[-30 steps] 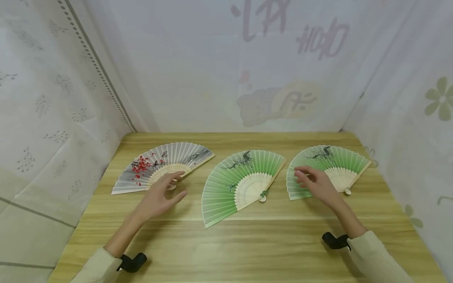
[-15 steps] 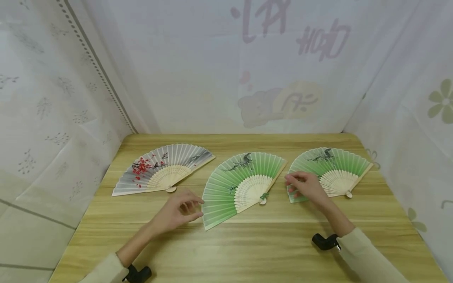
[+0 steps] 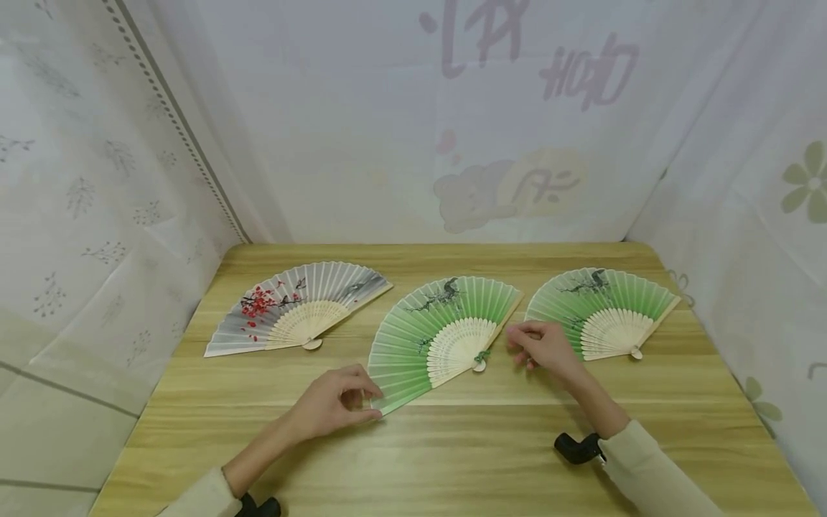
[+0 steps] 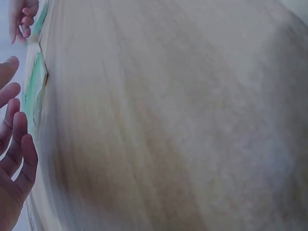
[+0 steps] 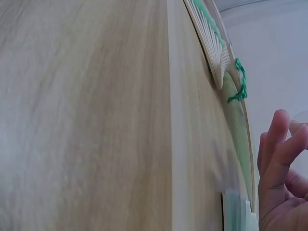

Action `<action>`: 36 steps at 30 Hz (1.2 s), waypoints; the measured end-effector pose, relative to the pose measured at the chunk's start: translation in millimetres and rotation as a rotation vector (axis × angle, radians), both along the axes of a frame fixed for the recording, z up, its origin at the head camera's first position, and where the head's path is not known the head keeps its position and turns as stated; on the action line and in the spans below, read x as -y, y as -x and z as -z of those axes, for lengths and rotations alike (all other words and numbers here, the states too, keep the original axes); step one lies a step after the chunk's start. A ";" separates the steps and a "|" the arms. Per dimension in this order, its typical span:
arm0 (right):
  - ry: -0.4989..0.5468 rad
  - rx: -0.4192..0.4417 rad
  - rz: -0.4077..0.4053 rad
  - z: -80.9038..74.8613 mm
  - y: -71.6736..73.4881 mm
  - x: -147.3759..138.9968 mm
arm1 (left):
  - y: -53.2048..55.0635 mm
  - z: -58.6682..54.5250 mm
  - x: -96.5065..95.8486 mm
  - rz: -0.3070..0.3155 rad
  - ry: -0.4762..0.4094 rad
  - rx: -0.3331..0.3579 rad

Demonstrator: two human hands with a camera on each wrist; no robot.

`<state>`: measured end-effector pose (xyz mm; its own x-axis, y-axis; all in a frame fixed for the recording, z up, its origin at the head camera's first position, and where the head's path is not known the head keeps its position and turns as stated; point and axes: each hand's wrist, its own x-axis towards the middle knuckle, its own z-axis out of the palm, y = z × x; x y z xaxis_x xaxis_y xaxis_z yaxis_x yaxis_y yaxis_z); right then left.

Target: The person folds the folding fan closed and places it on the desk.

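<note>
"Hanging at the back and both sides is pale printed cloth [image 3: 349,129]; within it stands a table [image 3: 452,459] with a wood-grain top."

"What lies on it?"

"Three unfolded fans, roughly in a row. The middle green fan [image 3: 446,337], painted with a dark branch, lies flat and reaches closest to the near edge. The grey fan [image 3: 304,309], with red blossoms, lies to its left; the second green fan [image 3: 607,309] lies to its right."

"And the hands?"

"The left hand [image 3: 336,406] is at the middle green fan's lower left corner, fingers bent, a gap between them and the thumb. The left wrist view shows those fingers slightly apart; I cannot tell whether any tip touches the fan. The right hand [image 3: 545,352] hovers between the two green fans — fingers loosely curled, thumb near the forefinger, nothing visibly held."

"What could go wrong from here?"

"In my judgement, a crease or tear in the middle green fan, if the left fingers caught only its thin leaf and missed the stiff end rib. A tug at that corner could swing the whole fan round, since no hand steadies its pivot. A sideways brush of the right hand might knock the second green fan askew."

"Anything smaller?"

"A black fitting [image 3: 576,449] at the right wrist, and a green cord [image 5: 240,82] knotted at the middle green fan's pivot — its loose end could snag a finger."
</note>
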<state>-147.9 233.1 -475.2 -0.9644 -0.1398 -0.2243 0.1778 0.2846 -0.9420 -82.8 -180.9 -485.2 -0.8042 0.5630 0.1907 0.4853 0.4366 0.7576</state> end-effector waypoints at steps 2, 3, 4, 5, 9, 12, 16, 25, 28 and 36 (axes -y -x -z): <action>-0.003 0.005 0.004 0.9 0.2 2.6 | -0.8 0.0 -1.1 -0.003 0.028 0.002; -0.001 0.010 0.006 1.6 0.5 3.6 | -1.0 0.5 -1.2 -0.005 0.037 0.001; 0.004 0.014 0.010 2.2 0.8 4.6 | -1.1 0.8 -1.4 -0.007 0.046 -0.001; 0.005 0.015 0.011 3.0 1.1 5.3 | -0.9 1.5 -1.3 -0.010 0.053 0.000; 0.007 0.019 0.020 4.2 1.7 7.7 | 0.0 3.2 -0.3 -0.022 0.078 -0.003; 0.004 0.020 0.021 4.3 1.5 8.9 | 0.1 3.6 -0.1 -0.023 0.086 -0.008; 0.012 0.022 0.016 3.3 0.6 10.2 | -0.4 5.7 0.4 -0.028 0.104 -0.032; 0.021 0.039 0.018 3.7 3.4 12.4 | 0.5 6.8 -0.7 -0.039 0.135 -0.052; 0.016 0.060 0.030 4.6 4.6 15.2 | 0.9 6.6 -1.2 -0.033 0.148 -0.072; 0.007 0.089 0.071 5.7 6.6 22.5 | 1.5 6.6 -2.6 -0.013 0.184 -0.110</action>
